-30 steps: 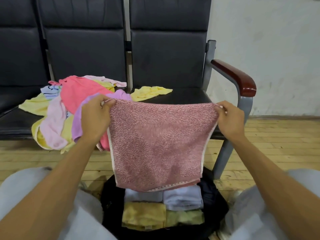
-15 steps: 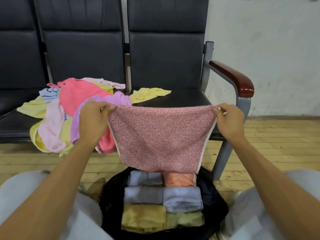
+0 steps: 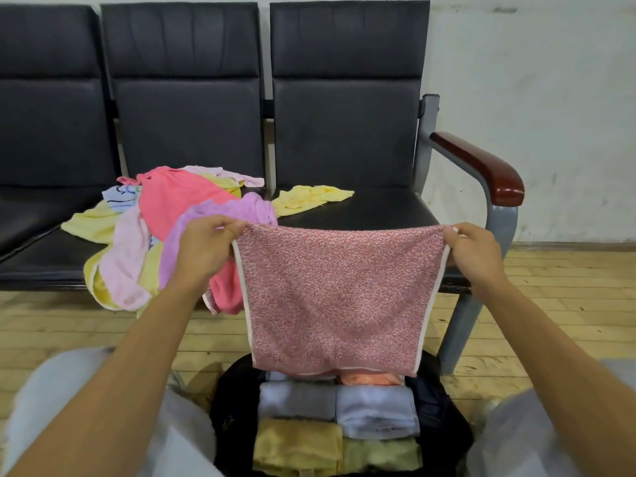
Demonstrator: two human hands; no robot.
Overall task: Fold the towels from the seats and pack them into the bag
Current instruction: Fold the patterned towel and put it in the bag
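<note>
Pink speckled towel (image 3: 339, 297) pinched at its top corners in the closed grip of left hand (image 3: 203, 249) and right hand (image 3: 476, 256), mid-frame above bag (image 3: 438, 407); liable to fold crooked on uneven pull.

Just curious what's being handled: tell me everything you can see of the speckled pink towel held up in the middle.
The speckled pink towel looks like terry cloth, mottled pink and white, with a pale border down both sides and along the bottom. It hangs spread out, its top edge stretched level between two hands: the left hand pinches the top left corner, the right hand the top right. Its lower edge hangs over the open black bag, hiding part of the folded towels inside.
</note>
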